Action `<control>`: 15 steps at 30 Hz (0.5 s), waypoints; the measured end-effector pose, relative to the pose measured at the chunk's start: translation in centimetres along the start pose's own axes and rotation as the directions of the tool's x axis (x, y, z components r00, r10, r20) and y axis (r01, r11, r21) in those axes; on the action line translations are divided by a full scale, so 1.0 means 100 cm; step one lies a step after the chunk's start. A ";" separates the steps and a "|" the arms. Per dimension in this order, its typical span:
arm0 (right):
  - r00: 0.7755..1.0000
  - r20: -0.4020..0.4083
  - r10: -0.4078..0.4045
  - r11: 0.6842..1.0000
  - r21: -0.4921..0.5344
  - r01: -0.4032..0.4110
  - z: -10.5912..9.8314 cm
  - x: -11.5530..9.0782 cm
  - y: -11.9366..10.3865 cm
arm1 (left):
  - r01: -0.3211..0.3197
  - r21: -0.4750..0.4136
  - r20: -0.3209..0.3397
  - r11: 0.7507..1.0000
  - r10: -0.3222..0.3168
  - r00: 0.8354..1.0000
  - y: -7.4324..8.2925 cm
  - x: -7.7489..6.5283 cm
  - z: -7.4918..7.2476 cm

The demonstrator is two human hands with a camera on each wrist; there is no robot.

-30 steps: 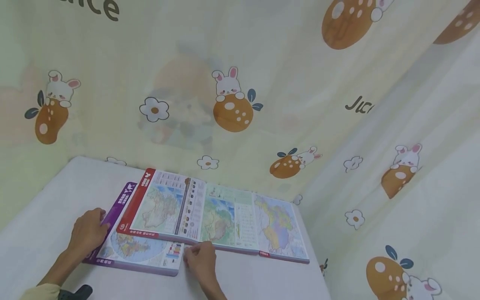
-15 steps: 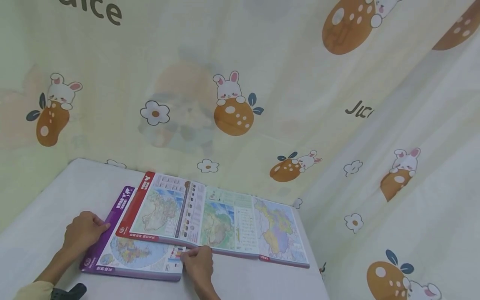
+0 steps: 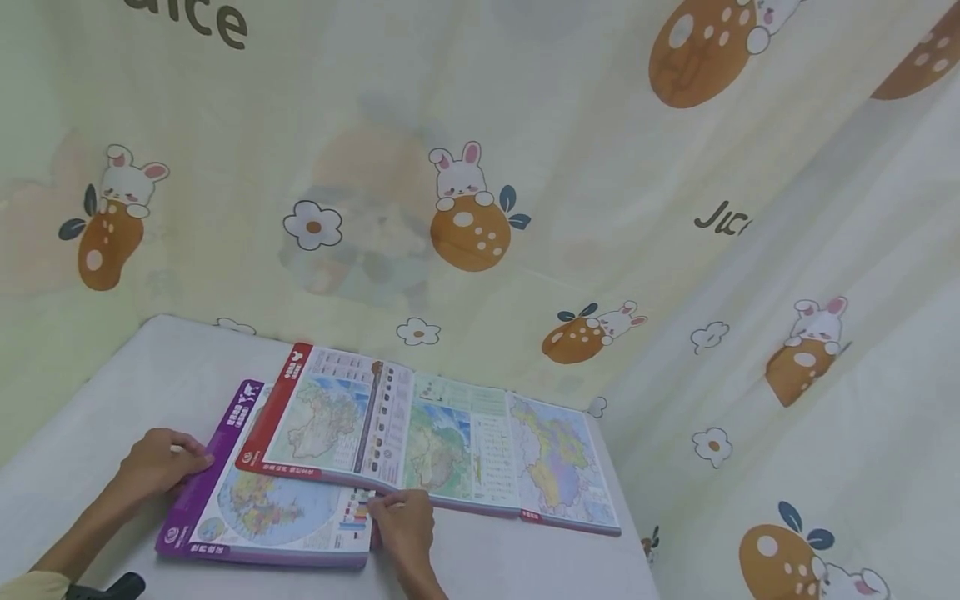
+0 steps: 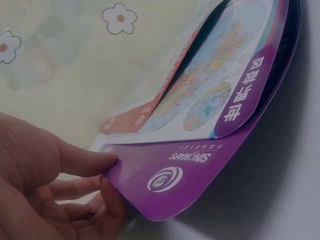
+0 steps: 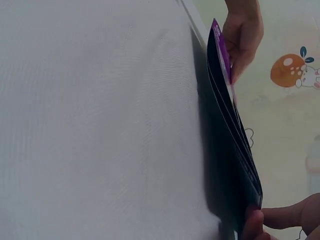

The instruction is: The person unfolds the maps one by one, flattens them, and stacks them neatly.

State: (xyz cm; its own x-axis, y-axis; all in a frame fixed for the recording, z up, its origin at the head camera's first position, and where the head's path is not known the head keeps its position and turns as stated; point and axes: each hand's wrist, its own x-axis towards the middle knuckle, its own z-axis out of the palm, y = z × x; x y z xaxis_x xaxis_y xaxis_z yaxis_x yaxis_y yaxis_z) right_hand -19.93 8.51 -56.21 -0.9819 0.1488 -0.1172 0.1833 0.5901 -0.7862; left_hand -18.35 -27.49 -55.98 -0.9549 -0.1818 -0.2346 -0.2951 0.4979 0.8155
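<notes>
The purple map (image 3: pixel 281 512) lay between seven and eight o'clock in the head view, held by two opposite edges. At its nine o'clock, the left hand (image 3: pixel 161 461) pinched the purple border, thumb on top and fingers curled beneath, only a sheet's thickness apart. At its three o'clock, the right hand (image 3: pixel 405 525) pinched the opposite edge, its thumb and fingers almost closed around the card. With a grip at either end, the weight was probably shared and the folded panels kept from fanning; the right wrist view showed slight gaps between their layers.

In that view the near edge seemed to stand clear of the table (image 3: pixel 97 425), with a dark shadow under it, which would have let fingers get underneath. Whether the far edge touched the table could not be told.

The red map (image 3: pixel 442 450) spread flat from the purple map's twelve o'clock round to its three, covering its one-to-two o'clock corner. That overlap perhaps explains why the hands held the sides left uncovered. A printed curtain (image 3: pixel 600 167) hung behind, at twelve.
</notes>
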 end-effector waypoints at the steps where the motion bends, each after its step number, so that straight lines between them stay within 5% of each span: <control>1: 1.000 0.001 0.000 1.000 0.013 0.000 -0.001 0.000 0.000 | -0.001 -0.010 0.013 1.000 0.001 1.000 0.000 -0.001 -0.001; 10: 0.994 0.101 0.029 0.994 0.102 -0.039 -0.006 -0.001 -0.003 | 0.000 -0.160 0.142 0.987 0.023 0.990 -0.003 -0.007 -0.010; 15: 0.991 0.128 0.042 0.993 0.101 -0.055 -0.010 -0.005 -0.008 | 0.023 -0.168 0.217 0.986 0.014 0.976 -0.004 -0.013 -0.019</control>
State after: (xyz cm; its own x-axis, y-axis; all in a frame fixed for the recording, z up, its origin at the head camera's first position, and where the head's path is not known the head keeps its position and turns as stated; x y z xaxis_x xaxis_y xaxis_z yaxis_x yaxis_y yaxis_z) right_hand -19.56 8.81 -54.92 -0.9714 0.0701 -0.2269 0.2312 0.4975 -0.8361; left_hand -16.96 -29.11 -54.99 -0.9430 0.0138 -0.3326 -0.3078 0.3444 0.8869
